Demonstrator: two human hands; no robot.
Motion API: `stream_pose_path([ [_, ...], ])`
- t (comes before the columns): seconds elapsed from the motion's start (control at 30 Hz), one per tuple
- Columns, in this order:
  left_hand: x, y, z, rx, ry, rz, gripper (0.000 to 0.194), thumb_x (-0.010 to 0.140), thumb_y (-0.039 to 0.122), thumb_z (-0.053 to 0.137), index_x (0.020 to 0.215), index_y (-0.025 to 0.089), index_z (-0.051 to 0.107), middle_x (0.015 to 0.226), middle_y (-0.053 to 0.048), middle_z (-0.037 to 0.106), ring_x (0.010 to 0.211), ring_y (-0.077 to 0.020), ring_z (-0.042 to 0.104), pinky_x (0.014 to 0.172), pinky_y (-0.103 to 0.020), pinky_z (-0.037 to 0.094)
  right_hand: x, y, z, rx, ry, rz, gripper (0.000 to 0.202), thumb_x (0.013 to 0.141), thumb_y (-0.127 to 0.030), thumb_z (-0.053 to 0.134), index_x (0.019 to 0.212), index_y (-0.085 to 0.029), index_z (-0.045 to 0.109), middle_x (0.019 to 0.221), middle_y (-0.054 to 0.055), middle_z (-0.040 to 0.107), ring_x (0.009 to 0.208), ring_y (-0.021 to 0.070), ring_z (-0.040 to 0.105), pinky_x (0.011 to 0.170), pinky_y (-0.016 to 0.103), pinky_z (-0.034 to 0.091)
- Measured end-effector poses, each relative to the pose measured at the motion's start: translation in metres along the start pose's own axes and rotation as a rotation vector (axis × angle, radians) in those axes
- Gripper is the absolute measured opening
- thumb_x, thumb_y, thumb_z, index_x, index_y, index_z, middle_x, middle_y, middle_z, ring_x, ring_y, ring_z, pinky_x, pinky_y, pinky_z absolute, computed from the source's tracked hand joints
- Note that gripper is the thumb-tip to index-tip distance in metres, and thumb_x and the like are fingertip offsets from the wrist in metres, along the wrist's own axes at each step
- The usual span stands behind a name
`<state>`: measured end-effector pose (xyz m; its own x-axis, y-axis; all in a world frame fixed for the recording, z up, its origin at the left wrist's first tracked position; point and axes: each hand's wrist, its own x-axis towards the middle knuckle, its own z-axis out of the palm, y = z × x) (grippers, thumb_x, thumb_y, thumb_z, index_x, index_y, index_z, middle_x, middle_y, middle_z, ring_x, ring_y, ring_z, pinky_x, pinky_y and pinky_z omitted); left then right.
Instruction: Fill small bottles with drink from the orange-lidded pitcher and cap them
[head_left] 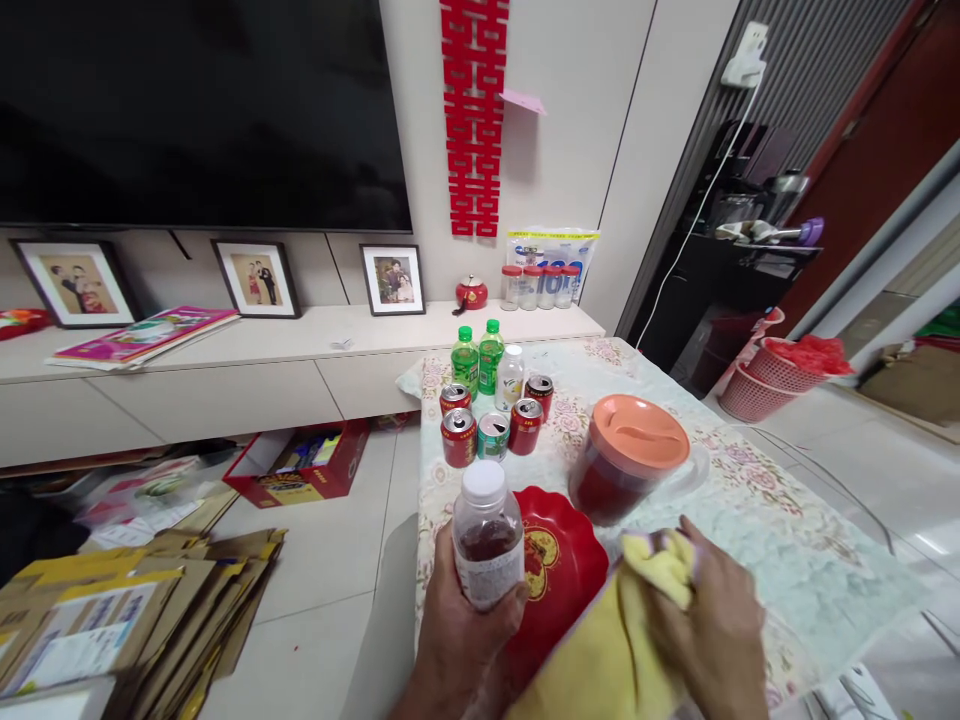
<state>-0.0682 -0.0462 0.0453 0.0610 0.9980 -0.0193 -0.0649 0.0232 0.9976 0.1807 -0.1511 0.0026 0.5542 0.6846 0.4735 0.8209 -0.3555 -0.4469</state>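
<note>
My left hand [469, 635] is wrapped round a clear bottle [489, 540] with a white cap, a printed label and dark contents, held upright above the left edge of a red scalloped plate [581, 565]. My right hand [709, 610] grips a yellow cloth [626, 640], which hangs over the plate's lower right side; that hand is slightly blurred. Just beyond my right hand stands a clear pitcher [611, 480] with an orange lid and dark red contents. Several drink cans [459, 440], two green-capped bottles [465, 362] and a white-capped bottle [510, 380] stand behind the plate.
The flowered tablecloth [757, 530] covers the table. Behind it, a white cabinet [315, 340] bears picture frames [392, 280], magazines and red-lidded jars [531, 290]. Flattened cardboard [172, 610] and a red box [300, 465] lie on the floor at left; a pink basket [769, 385] stands at right.
</note>
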Motion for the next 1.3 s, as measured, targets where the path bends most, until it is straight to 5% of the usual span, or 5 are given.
stream_pose_path([
  [0.33,-0.001,-0.019,0.008,-0.048,-0.093,-0.058,0.070,0.064,0.046,0.087,0.121,0.023,0.054,0.102,-0.006,0.077,0.085,-0.0260,0.072,0.076,-0.036,0.060,-0.043,-0.003,0.047,-0.091,-0.322,-0.175,0.043,0.101,-0.044,0.048,0.135,-0.027,0.070,0.142,0.014,0.071,0.125,0.0355,0.068,0.101,0.055,0.054],
  [0.73,0.001,-0.033,0.018,-0.018,-0.174,0.037,0.072,0.061,0.050,0.089,0.122,0.024,0.060,0.105,-0.006,0.078,0.090,-0.0312,0.075,0.079,-0.042,0.064,-0.009,-0.046,0.069,-0.075,-0.408,-0.201,0.039,0.103,-0.029,0.047,0.134,-0.030,0.070,0.136,0.013,0.074,0.110,0.0326,0.070,0.080,0.045,0.057],
  [0.97,0.003,-0.032,0.016,0.030,-0.252,0.095,0.073,0.069,0.039,0.087,0.134,0.024,0.057,0.125,-0.010,0.076,0.111,-0.0322,0.074,0.095,-0.043,0.063,0.015,-0.062,0.019,0.136,-0.365,-0.285,0.035,0.104,-0.036,0.049,0.133,-0.027,0.067,0.135,0.013,0.072,0.123,0.0320,0.066,0.097,0.050,0.057],
  [1.17,-0.001,-0.031,0.023,0.070,-0.214,0.139,0.073,0.063,0.016,0.081,0.132,0.025,0.060,0.123,-0.009,0.077,0.109,-0.0322,0.075,0.095,-0.044,0.064,0.041,-0.112,-0.045,0.522,-0.300,-0.387,0.039,0.101,-0.028,0.061,0.140,-0.028,0.058,0.110,0.006,0.071,0.079,0.0178,0.067,0.068,0.032,0.060],
  [1.3,0.000,-0.042,0.023,0.047,-0.318,0.196,0.073,0.063,0.016,0.083,0.131,0.026,0.060,0.123,-0.009,0.076,0.109,-0.0340,0.075,0.094,-0.045,0.065,0.057,-0.135,-0.065,0.522,-0.483,-0.387,0.052,0.087,-0.011,0.072,0.136,-0.026,0.062,0.108,0.005,0.068,0.085,0.0189,0.068,0.073,0.035,0.060],
])
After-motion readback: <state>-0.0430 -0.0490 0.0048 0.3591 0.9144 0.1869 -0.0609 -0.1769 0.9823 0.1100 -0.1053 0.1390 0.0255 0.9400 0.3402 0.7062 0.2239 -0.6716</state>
